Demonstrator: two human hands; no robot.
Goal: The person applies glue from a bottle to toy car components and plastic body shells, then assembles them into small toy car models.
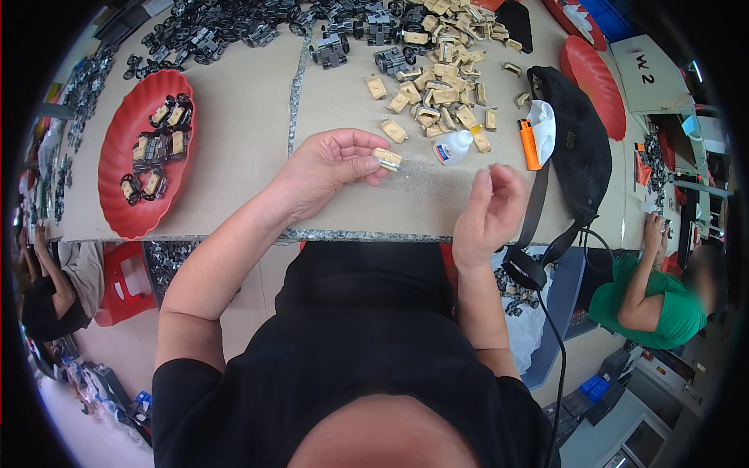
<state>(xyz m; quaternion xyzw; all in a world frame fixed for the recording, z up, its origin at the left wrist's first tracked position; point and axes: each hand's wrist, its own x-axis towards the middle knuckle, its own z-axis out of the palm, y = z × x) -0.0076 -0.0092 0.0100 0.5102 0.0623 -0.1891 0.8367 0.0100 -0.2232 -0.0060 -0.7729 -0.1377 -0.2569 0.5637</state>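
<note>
A small tan toy car body (388, 159) with a pale strip along one side is pinched between the thumb and fingers of my left hand (335, 168), just above the table. My right hand (493, 214) is raised over the table's front edge. Its fingers are loosely curled and stand apart from the thumb, and nothing shows between them. A small white glue bottle (452, 147) lies beyond my right hand. Past the bottle spreads a heap of tan toy car bodies (446, 96), with a few loose ones nearer my left hand.
At left, a red scalloped tray (117, 179) holds several assembled toy cars. Black wheeled chassis (207, 39) are piled along the back. A black bag (573, 140), an orange box cutter (530, 147) and another red tray (593, 78) are at right. Other people work on both sides.
</note>
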